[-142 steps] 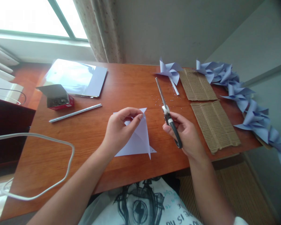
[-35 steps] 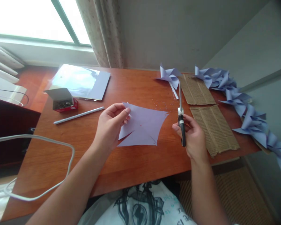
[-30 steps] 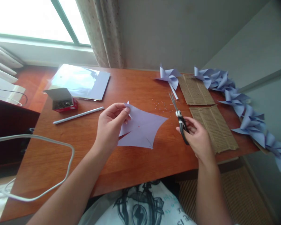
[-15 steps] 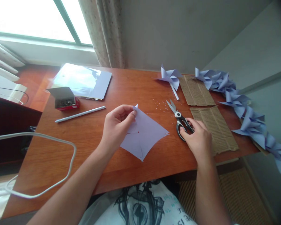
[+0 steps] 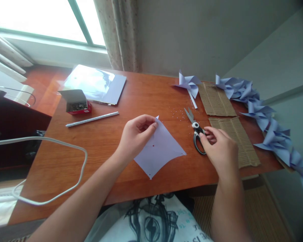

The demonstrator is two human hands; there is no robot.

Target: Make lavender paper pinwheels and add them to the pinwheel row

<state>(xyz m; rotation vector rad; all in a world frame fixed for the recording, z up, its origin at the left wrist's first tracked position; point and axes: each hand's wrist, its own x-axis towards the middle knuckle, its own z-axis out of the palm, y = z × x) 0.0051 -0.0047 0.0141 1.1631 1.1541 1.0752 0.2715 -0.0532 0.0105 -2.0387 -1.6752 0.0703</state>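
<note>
My left hand (image 5: 141,132) pinches the top corner of a pale lilac paper square (image 5: 164,148) between thumb and fingers. The square has cut corners and small holes, one near its middle. It is tilted just above the wooden table. A pair of scissors (image 5: 195,125) with black and white handles lies on the table to the right, blades slightly apart and pointing away from me. My right hand (image 5: 219,144) hovers at the scissors' handles, thumb and fingers apart, and appears to hold nothing. Part of the right handle is hidden behind that hand.
One paper pinwheel (image 5: 188,82) on a white stick lies at the back. Several more pinwheels (image 5: 260,111) line the right edge beside corrugated cardboard pieces (image 5: 236,137). On the left are a small red box (image 5: 78,104), a rolled paper stick (image 5: 92,120), a paper pack (image 5: 118,89) and a white cable (image 5: 84,158).
My right hand has loosened from the scissors' handles, its thumb drawn out of the loop. The paper in my left hand has turned slightly. The whole view has shifted a little.
</note>
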